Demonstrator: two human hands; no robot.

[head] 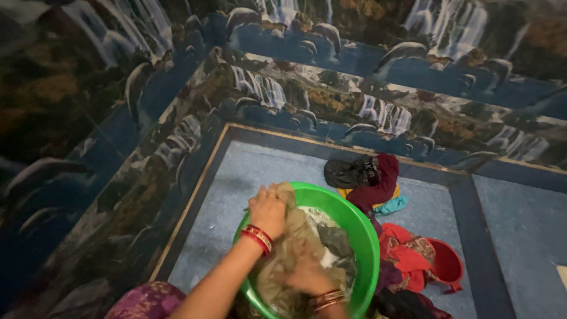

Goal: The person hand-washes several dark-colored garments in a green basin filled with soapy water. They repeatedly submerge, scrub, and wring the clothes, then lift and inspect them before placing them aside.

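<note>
A tiled washing area is seen from above, its walls [88,118] covered in dark tiles printed with waterfalls and leaping dolphins. The sunken floor [254,177] is speckled blue and is bordered by a darker blue band with a thin pale edge; a raised ledge [520,212] of the same blue runs along the right.

A large green plastic basin [361,230] is set on the floor near the lower middle of the view. It is filled with wet laundry and a little soapy foam, and an olive-brown cloth [295,242] is draped over its near-left rim.

To the right of the basin, a heap of clothes [369,177] in black, maroon, yellow and teal is piled on the floor, and nearer the viewer a red patterned garment [407,254] is lying against a small red bucket [446,263].

The left arm is stretched forward from the lower left, wrist ringed with red bangles. The left hand [269,210] is held over the upper end of the olive-brown cloth, fingers clenched into the fabric at the basin's rim. The right hand [307,274], with bangles at its wrist too, is pressed down on the lower part of the same cloth inside the basin; its fingers are curled into the folds, though the grip is blurred.

A purple patterned garment [144,301] is visible at the lower left edge.
</note>
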